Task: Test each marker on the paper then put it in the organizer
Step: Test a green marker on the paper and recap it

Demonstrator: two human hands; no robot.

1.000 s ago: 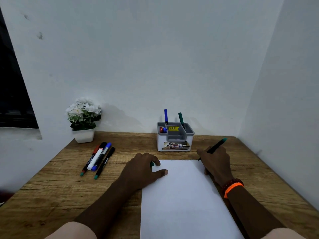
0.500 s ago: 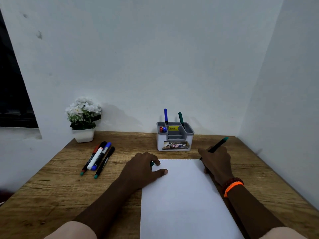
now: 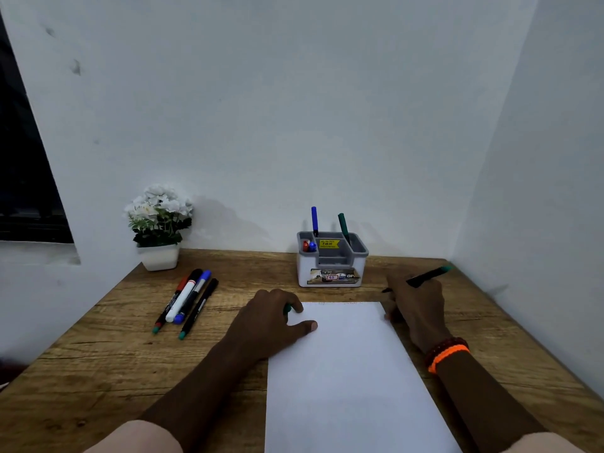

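My left hand (image 3: 273, 317) pins the paper (image 3: 346, 371) flat on the tabletop (image 3: 98, 371), fingers curled around a green cap (image 3: 287, 308). My right hand (image 3: 415, 305) grips the marker (image 3: 425, 276) in a writing hold beside the sheet's far corner. The organizer (image 3: 331, 259) stands just behind, within reach.

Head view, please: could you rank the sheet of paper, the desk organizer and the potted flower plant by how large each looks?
1. Sheet of paper, by far the largest, though it lies nearest the camera.
2 and 3. Desk organizer and potted flower plant look about alike; I would not rank them.
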